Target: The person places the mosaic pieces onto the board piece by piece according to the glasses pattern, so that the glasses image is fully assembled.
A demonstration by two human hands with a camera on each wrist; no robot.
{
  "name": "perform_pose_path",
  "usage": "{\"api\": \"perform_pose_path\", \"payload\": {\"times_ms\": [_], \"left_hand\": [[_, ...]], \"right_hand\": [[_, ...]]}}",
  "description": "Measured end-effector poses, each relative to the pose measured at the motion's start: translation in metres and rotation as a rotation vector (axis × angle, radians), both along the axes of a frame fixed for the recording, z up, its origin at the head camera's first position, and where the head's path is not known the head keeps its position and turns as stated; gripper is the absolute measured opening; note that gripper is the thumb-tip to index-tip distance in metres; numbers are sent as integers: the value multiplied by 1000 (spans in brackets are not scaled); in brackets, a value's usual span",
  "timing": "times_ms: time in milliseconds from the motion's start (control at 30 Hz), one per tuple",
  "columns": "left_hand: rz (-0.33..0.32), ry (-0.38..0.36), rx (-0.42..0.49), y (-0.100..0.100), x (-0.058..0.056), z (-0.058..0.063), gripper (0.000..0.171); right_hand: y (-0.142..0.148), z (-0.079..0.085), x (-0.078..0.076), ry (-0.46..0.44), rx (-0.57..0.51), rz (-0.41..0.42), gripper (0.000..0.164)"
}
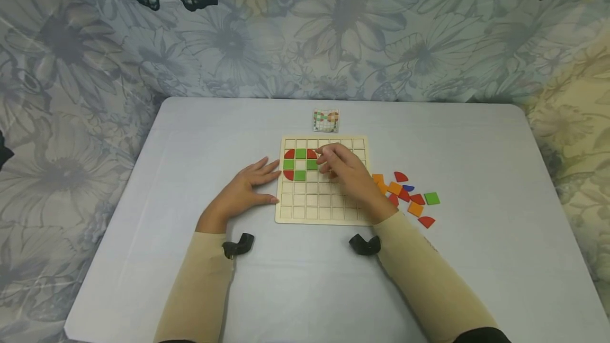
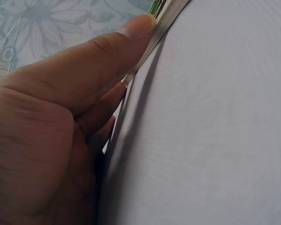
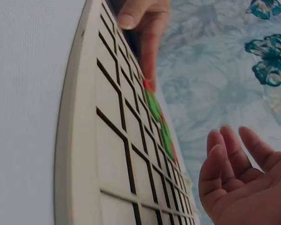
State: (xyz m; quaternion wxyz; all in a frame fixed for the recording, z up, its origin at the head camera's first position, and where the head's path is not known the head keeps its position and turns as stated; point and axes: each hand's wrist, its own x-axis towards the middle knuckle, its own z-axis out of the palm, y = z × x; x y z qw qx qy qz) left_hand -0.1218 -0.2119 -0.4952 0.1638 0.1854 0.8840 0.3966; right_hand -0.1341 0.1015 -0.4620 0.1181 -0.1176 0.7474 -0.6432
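Observation:
A pale gridded wooden board (image 1: 305,213) lies on the table, with red quarter-circle pieces (image 1: 289,175) and green square pieces (image 1: 299,175) set in its upper-left cells around one bare cell. My left hand (image 1: 243,189) rests at the board's left edge, fingers spread and thumb tip touching the side; in the left wrist view the thumb (image 2: 93,61) lies along that edge. Over the upper middle of the board hovers my right hand (image 1: 350,173), near the top-right red piece. The right wrist view shows its fingers (image 3: 225,159) loosely bent, with no piece between them.
Loose pieces lie right of the board: orange squares (image 1: 415,209), red quarter-circles (image 1: 426,222), a green square (image 1: 432,198) and a blue piece (image 1: 408,188). A small patterned card (image 1: 326,120) lies beyond the board on the white table (image 1: 495,173). Flower-patterned cloth (image 1: 267,41) hangs behind.

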Motion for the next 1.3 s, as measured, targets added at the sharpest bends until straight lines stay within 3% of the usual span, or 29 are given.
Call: {"api": "perform_pose_path", "payload": {"times_ms": [233, 500, 633, 867, 1100, 1300], "left_hand": [[-2, 1, -6, 0, 0, -1, 80], [8, -7, 7, 0, 1, -2, 79], [8, -1, 2, 1, 1, -2, 79], [10, 3, -16, 1, 1, -3, 80], [5, 10, -21, 1, 2, -2, 80], [9, 4, -11, 2, 2, -3, 80]], "right_hand": [[28, 9, 5, 45, -58, -3, 60], [55, 13, 13, 77, -215, 2, 75], [68, 14, 15, 86, -254, -8, 75], [88, 16, 21, 83, -262, -69, 65], [109, 14, 26, 70, -242, -125, 72], [126, 15, 31, 94, -217, -170, 64]]}}
